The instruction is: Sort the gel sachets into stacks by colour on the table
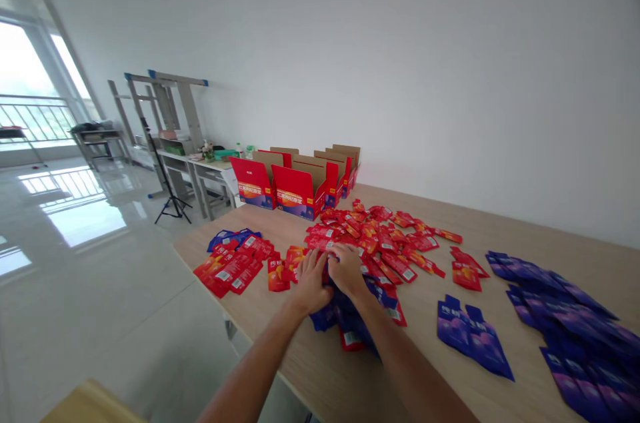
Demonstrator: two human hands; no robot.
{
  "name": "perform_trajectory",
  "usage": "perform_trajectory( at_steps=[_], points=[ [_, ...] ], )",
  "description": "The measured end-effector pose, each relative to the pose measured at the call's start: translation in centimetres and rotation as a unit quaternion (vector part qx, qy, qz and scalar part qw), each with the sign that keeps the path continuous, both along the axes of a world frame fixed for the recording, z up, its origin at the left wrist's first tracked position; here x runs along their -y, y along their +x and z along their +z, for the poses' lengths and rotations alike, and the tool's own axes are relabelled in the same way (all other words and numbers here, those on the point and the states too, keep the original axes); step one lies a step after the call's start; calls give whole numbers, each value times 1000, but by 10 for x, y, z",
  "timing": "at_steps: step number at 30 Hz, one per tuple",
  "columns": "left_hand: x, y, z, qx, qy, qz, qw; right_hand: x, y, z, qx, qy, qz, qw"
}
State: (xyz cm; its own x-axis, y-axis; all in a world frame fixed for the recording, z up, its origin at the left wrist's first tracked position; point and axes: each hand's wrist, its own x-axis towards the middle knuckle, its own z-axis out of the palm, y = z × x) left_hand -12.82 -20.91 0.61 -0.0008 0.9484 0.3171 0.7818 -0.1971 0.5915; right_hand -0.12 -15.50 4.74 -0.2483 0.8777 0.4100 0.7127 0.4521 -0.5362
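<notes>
Both hands meet over a mixed heap at the middle of the wooden table. My left hand point(311, 282) has its fingers bent over red and blue pouches at the heap's left side. Beside it, my right hand point(346, 268) is curled against the pouches, its fingertips close to the left ones. What either hand grips is hidden. Blue pouches point(325, 318) lie under and in front of the hands. A large pile of red pouches point(370, 236) spreads behind them, and a small group of red pouches point(233, 266) lies to the left.
Open red cartons point(295, 193) stand at the table's back left. Two blue pouches point(470, 333) lie right of the hands, with stacks of blue pouches point(575, 323) farther right. A tripod point(173, 200) and side desks stand beyond the wooden table point(425, 376).
</notes>
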Motion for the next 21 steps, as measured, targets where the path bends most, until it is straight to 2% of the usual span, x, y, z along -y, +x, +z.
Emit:
perform_trajectory(
  at_steps=[4, 8, 14, 18, 21],
  points=[
    [-4, -31, -1, -22, -7, 113, 993, -4, -49, 0, -11, -1, 43, 999],
    [-6, -71, 5, -62, -5, 215, 975, -10, -96, -7, -4, -13, 88, 996],
    [-3, -136, 6, -112, -20, 390, 914, -11, -150, -22, 8, -36, 152, 988],
    [-1, -167, -2, -101, -67, 439, 890, -9, -174, -32, 18, -57, 187, 980],
    [-5, -176, -5, -92, -122, 447, 882, -9, -186, -38, 32, -77, 217, 973]
  ],
)
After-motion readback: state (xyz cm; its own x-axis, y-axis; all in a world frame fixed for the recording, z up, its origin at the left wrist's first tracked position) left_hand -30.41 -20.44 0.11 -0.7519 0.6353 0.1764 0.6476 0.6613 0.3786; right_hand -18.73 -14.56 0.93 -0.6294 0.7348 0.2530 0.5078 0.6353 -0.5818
